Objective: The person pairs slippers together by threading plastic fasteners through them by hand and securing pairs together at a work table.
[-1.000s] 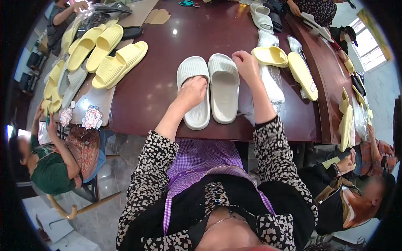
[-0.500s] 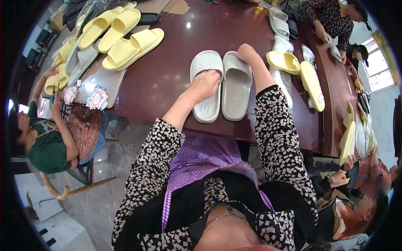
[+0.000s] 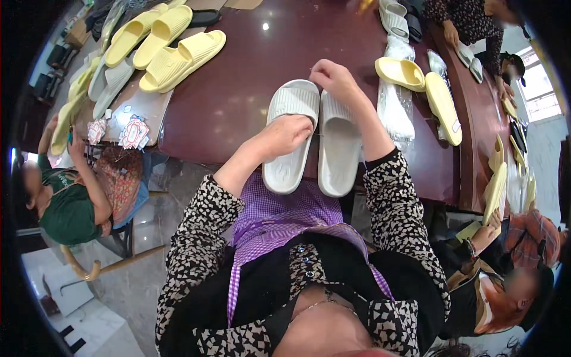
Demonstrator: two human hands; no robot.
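Observation:
A pair of light grey slippers with ribbed straps lies before me, toes pointing away and heels reaching past the table's near edge. My left hand (image 3: pixel 285 134) is closed on the left slipper (image 3: pixel 288 169), its fingers curled at the strap's inner side. Over the toe of the right slipper (image 3: pixel 338 169) is my right hand (image 3: pixel 334 78), fingers bent and pressed together; whatever they hold, if anything, is too small to make out. A thin pale line runs between the slippers beside my left fingertips.
The dark red table (image 3: pixel 220 113) carries yellow slippers (image 3: pixel 184 61) at left, near paper tags (image 3: pixel 134 132). To the right lie another yellow pair (image 3: pixel 441 110) and clear plastic bags (image 3: pixel 395 119). A co-worker in green (image 3: pixel 74 205) sits left; others work at right.
The grey pair has come nearer to me, heels now over the edge. My right hand has moved off the right slipper's strap to above its toe. My left hand keeps its grip.

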